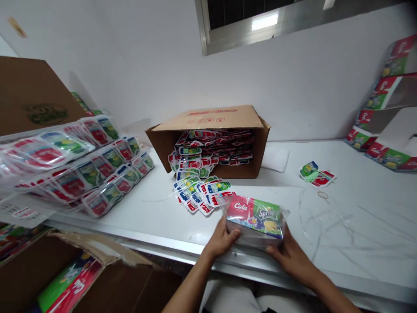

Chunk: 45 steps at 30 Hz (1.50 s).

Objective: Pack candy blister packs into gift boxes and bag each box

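Observation:
Both hands hold a small printed box (254,217) marked "Cola" in red and green, wrapped in clear plastic, over the table's front edge. My left hand (224,239) is closed on its left end, thumb along the near side. On its right end my right hand (288,252) grips, the fingers partly hidden behind the box. Just beyond the box lies a loose pile of bottle-shaped sachets (198,191) in red, green and blue. They spill from a cardboard carton (208,115) lying on its side, its mouth towards me and packed with more of them.
To the left, plastic-wrapped sachet strips (110,169) are heaped by a big carton (35,95). Below the table edge, an open carton (120,282) holds printed boxes. At right stand stacked open display boxes (387,152). A few sachets (316,174) and a rubber band (322,195) lie nearer.

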Each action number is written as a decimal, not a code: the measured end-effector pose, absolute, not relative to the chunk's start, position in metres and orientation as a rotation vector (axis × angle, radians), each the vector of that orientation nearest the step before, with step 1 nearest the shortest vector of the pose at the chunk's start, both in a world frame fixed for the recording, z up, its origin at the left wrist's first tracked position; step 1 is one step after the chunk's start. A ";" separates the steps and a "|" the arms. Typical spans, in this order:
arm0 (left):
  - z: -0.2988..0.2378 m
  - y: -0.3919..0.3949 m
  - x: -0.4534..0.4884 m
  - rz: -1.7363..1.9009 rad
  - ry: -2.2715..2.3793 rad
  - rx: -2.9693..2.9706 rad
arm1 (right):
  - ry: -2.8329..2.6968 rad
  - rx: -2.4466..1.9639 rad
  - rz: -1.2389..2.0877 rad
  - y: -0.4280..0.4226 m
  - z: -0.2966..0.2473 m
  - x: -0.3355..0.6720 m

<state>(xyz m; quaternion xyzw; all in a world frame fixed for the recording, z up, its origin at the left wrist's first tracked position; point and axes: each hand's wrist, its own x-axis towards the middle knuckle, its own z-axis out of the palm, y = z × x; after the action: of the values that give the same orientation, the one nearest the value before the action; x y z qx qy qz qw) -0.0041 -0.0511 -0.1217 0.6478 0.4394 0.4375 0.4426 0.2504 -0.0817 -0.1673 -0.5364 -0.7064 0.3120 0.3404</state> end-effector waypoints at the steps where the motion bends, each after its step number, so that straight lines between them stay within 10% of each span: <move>1: -0.123 -0.051 0.000 1.087 1.071 1.595 | -1.867 -1.393 0.825 -0.081 -0.165 0.247; 12: -0.086 -0.026 0.010 1.020 1.262 1.425 | -1.656 -1.314 1.334 -0.040 -0.103 0.262; 39: -0.104 -0.059 0.025 1.436 1.726 2.183 | -2.645 -1.272 -0.228 -0.010 -0.057 0.230; 45: -0.106 -0.064 0.030 1.392 1.733 2.317 | -2.465 -1.160 0.100 -0.026 -0.068 0.247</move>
<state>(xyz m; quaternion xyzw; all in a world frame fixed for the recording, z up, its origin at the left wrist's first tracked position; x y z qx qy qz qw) 0.0299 -0.0637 -0.1062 0.7211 0.5395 0.4333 -0.0349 0.2469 -0.0263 -0.0682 -0.4163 -0.8848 0.0359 0.2061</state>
